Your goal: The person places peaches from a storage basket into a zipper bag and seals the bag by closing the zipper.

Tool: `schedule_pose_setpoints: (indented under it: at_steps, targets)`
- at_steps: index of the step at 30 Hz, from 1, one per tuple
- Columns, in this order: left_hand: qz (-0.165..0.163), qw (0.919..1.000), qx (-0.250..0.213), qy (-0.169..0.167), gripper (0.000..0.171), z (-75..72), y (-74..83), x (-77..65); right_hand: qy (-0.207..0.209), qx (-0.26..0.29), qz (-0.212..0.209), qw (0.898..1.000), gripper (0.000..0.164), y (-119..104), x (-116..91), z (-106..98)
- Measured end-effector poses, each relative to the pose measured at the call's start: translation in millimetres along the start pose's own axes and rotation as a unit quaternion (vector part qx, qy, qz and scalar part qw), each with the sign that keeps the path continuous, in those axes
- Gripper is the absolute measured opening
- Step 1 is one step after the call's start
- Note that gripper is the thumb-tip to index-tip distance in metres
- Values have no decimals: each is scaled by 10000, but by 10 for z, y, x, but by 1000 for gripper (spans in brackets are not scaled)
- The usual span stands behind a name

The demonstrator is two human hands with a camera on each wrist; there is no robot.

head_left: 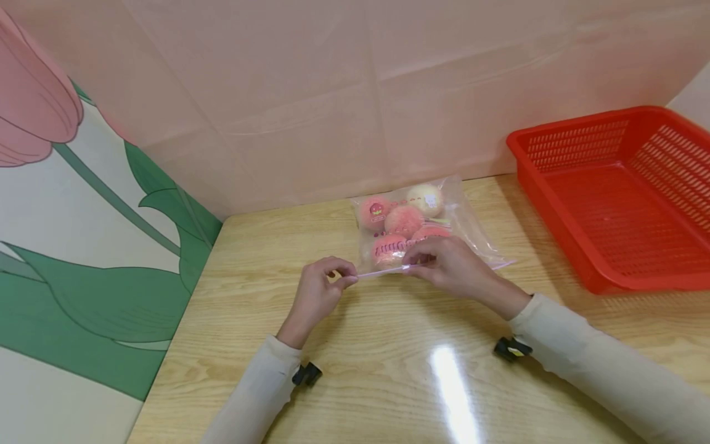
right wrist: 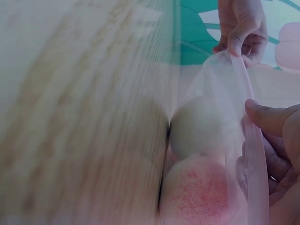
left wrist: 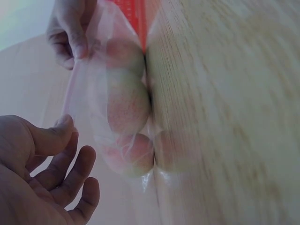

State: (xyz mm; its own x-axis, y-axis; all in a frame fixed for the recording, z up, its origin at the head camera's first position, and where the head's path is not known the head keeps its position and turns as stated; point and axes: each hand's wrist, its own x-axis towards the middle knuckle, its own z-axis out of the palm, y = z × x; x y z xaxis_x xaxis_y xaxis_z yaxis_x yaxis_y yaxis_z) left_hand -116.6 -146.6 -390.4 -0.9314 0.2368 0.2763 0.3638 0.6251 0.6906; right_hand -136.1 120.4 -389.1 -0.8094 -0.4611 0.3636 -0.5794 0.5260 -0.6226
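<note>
A clear zip bag (head_left: 468, 225) with printed lettering lies on the table, holding several peaches (head_left: 403, 221), mostly pink with one paler. Its pink zip strip (head_left: 377, 272) faces the person. At the strip's left end my left hand (head_left: 322, 290) pinches the corner between thumb and forefinger; the other fingers are loosely bent in the left wrist view. Further right along the strip, my right hand (head_left: 452, 265) pinches it between thumb and fingers. In the right wrist view the right thumb (right wrist: 269, 117) presses on the strip, and the peaches sit against the table.
A red plastic basket (head_left: 554, 240) with slotted walls stands on the right of the wooden table (head_left: 377, 370). Behind the table hangs a pale pink cloth (head_left: 299, 105). A tulip-patterned surface (head_left: 100, 296) borders the table's left edge.
</note>
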Motion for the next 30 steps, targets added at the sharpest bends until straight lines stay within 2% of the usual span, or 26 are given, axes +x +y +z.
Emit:
schedule_pose_setpoints:
  at_steps: [30]
  targets:
    - [-56, 10000, 36, -19, 7, -17, -2, 3, 112, -263, 210, 9994, 16, 40, -70, -96]
